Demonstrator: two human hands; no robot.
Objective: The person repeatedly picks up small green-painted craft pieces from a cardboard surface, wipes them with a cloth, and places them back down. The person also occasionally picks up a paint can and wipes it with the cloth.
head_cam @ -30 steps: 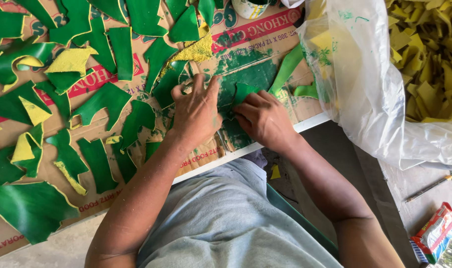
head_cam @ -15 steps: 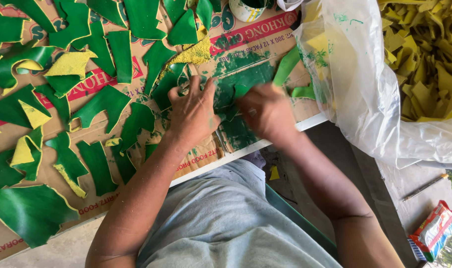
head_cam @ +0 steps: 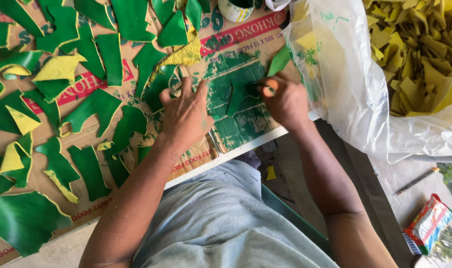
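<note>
At the right of the frame, my clear plastic bag holds yellow scraps. Centre frame, my left hand presses flat, fingers spread, on a green-painted piece on the cardboard; my right hand grips a brush handle.

The left hand lies palm down with fingers spread and paint-smeared, forearm stretched straight. Just right of it, the right hand is curled closed, wrist bent inward.
</note>
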